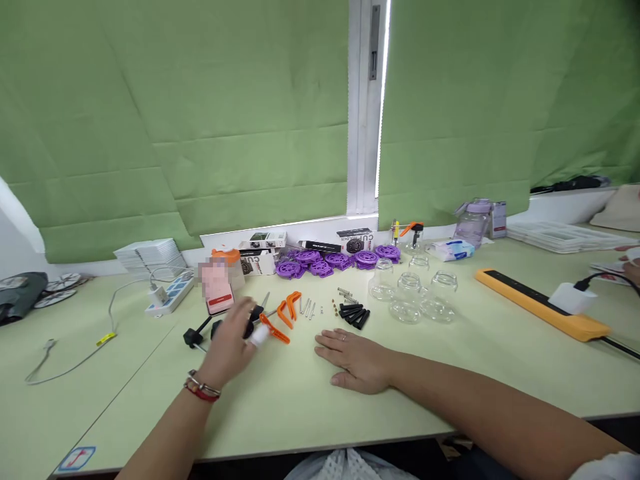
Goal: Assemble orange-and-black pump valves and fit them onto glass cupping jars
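My left hand (231, 343), with a white wrap on the thumb, reaches over several black parts at the left of the table. Its fingers are stretched out, and part of what lies beneath them is hidden. Close by its thumb is an orange lever-shaped piece (275, 329), with more orange pieces (285, 315) beyond. A scissor blade (266, 299) shows behind the fingers. Flat on the tabletop rests my right hand (357, 360), holding nothing. Ahead of it lie black tube-like pieces (356, 315), springs (346, 296) and thin metal pins (308, 308).
Purple wheel-like parts (320, 268) line the back beside printed boxes (257, 262). Clear glass jars (409, 300) stand right of centre. An orange power strip (540, 303) is at right, a white power strip (173, 295) at left. Another person's hand (633, 267) shows at the right edge.
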Demonstrator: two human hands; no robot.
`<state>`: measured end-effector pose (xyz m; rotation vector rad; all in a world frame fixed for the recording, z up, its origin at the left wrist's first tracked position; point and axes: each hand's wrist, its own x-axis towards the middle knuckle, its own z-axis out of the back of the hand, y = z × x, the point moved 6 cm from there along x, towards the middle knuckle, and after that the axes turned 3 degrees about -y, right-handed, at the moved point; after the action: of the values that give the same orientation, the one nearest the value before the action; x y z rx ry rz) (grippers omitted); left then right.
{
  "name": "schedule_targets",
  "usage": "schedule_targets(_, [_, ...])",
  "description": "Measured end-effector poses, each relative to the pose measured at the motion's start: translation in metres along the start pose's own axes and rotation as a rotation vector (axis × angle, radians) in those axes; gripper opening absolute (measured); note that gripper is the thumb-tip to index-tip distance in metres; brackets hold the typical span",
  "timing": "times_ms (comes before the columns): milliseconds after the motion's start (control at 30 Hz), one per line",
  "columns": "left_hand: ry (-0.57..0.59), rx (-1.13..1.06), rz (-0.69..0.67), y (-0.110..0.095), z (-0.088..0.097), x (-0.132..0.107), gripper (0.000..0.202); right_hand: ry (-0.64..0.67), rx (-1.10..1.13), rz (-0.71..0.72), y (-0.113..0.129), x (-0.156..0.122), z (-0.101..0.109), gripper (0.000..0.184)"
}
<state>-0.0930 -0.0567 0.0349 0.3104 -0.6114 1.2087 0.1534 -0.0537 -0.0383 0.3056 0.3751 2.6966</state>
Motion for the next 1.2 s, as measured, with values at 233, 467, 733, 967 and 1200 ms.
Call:
schedule_targets(233, [0.616,-0.292,-0.621,-0.106,-0.061,-0.032,0.082,0.047,0.022,0.062,0.008,-0.007,0.004,0.082])
schedule_targets(467, [0.697,-0.293,-0.683,-0.112,-0.086,-0.024,0.088,0.049,0.01,0.066,0.007,-0.005,0.003,0.082])
schedule_targets(733, [0.661,-0.294,-0.676,-0.114,-0.089,-0.024,0.088,0.043,-0.007,0.043,0.006,-0.004,0.0,0.081])
schedule_targets(967, [0.66,-0.327,-0.671,-0.114,-0.09,-0.022,0.089,0.065,0.001,0.042,0.006,-0.004,-0.001,0.081])
schedule_targets(1200, [0.671,-0.335,-0.661,-0.115,-0.09,-0.023,0.091,0.068,0.008,0.046,0.006,-0.005,-0.001,0.079])
